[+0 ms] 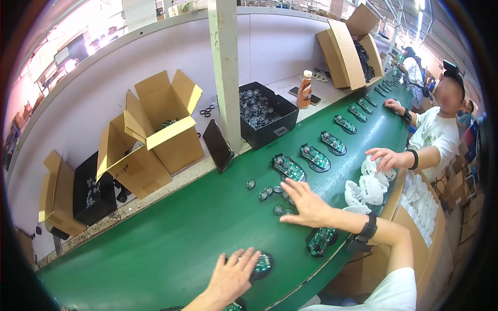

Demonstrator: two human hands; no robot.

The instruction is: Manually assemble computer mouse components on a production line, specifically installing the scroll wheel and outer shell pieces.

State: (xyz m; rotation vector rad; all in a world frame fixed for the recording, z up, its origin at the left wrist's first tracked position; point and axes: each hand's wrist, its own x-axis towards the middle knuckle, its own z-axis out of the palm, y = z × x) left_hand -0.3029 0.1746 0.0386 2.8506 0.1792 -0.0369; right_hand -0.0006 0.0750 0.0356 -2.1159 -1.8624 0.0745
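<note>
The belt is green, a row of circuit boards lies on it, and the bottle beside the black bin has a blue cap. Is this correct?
Not quite: the bottle has a white cap, not blue, and its body is orange-brown. The head view shows it. The rest holds: the belt is green, a row of circuit boards lies on it, and the bottle stands beside the black bin.

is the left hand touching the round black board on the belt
Touching. The head view shows the left hand with fingertips lying over the round black circuit-board assembly on the green conveyor belt.
</note>
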